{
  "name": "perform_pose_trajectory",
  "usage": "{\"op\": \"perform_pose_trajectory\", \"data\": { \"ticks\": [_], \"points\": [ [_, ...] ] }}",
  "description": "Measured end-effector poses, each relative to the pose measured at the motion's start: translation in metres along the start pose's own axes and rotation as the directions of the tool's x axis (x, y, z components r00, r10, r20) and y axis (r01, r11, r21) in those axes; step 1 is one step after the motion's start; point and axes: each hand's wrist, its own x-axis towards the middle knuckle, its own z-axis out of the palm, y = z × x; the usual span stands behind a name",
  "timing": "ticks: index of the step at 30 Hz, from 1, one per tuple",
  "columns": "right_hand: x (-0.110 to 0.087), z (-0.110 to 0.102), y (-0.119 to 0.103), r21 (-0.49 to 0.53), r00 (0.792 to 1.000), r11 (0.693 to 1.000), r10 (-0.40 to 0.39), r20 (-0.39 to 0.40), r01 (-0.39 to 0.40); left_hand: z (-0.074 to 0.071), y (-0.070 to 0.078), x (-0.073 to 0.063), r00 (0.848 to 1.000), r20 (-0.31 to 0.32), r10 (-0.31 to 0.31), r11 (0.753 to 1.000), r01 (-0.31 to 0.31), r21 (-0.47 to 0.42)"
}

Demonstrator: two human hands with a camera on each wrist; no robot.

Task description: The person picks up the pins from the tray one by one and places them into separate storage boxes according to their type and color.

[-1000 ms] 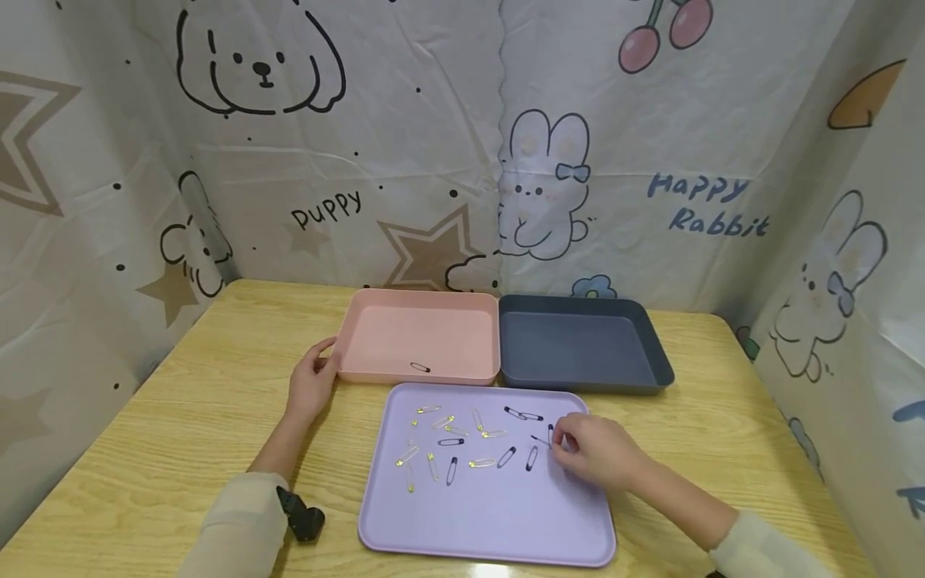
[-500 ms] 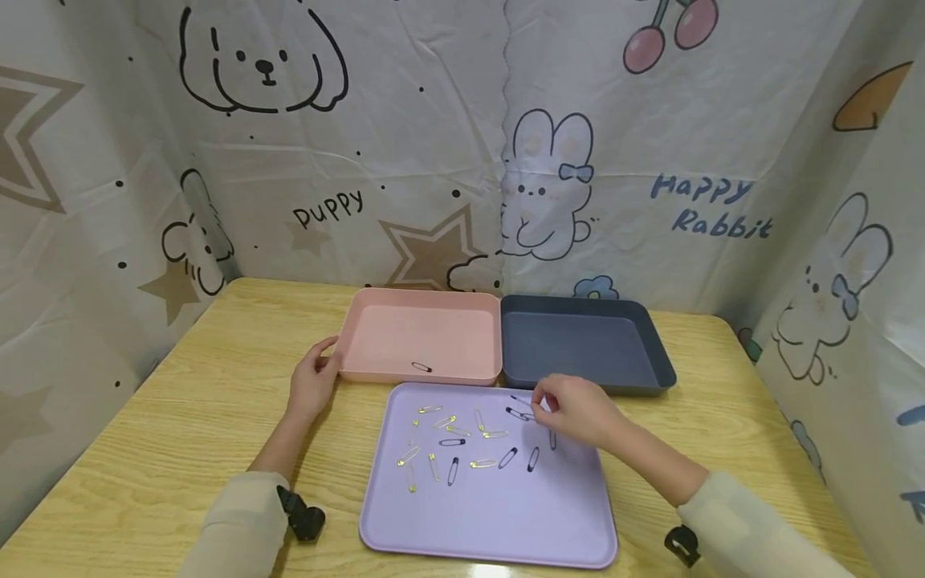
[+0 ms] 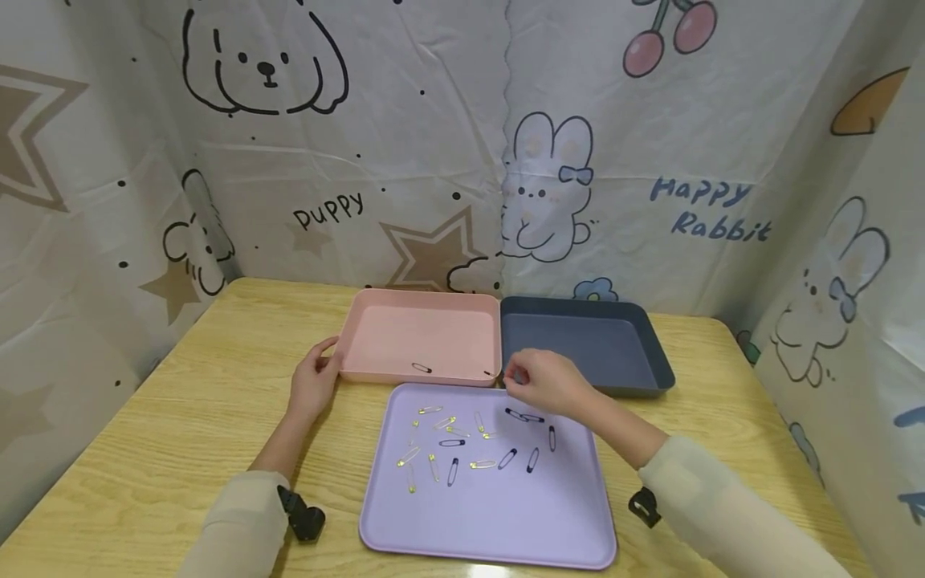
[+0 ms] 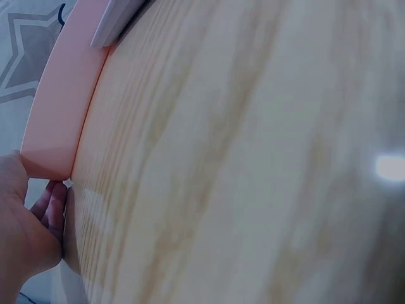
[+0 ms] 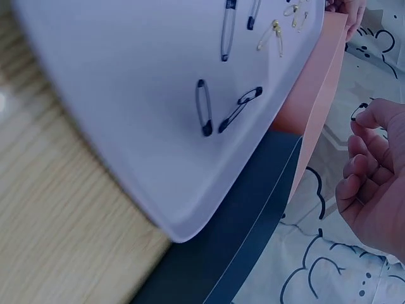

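In the head view, my right hand pinches a black safety pin over the near right corner of the pink tray. The right wrist view shows the same safety pin between thumb and index finger. My left hand grips the pink tray's near left corner; in the left wrist view that hand has its thumb and fingers about the corner. A black safety pin lies in the pink tray. Several black safety pins and gold safety pins lie spread on the lilac tray.
A dark blue tray stands against the pink tray's right side, behind the lilac tray. Everything rests on a wooden table. Printed curtains hang behind it and at both sides.
My right hand has moved left and away from me, carrying a black safety pin from the lilac tray's right part to the pink tray's near right corner. The left hand stays put.
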Motion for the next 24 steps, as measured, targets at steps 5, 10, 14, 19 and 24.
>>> {"op": "perform_pose_trajectory", "data": {
  "ticks": [5,10,14,19,24],
  "points": [
    [0.014,0.005,-0.005,-0.006,1.0,1.0,0.001,0.024,-0.001,-0.001,0.0,-0.002,0.999,-0.016,0.04,0.999,-0.04,-0.03],
    [0.027,0.014,-0.006,-0.005,0.999,1.0,0.023,0.044,-0.023,-0.001,-0.001,-0.001,0.999,-0.008,0.042,0.999,-0.042,-0.032],
    [0.037,0.02,-0.005,0.001,0.996,0.998,0.057,0.066,-0.058,0.0,-0.002,0.001,1.0,-0.011,0.019,1.0,-0.019,-0.006],
    [0.052,0.025,-0.007,-0.01,0.993,0.997,0.079,0.083,-0.078,-0.001,-0.002,0.001,1.0,-0.008,0.007,1.0,-0.007,0.001],
    [0.066,0.032,-0.009,-0.043,0.993,0.996,0.082,0.084,-0.079,-0.001,-0.001,0.001,1.0,0.009,-0.004,1.0,0.004,0.003]
  ]
}}
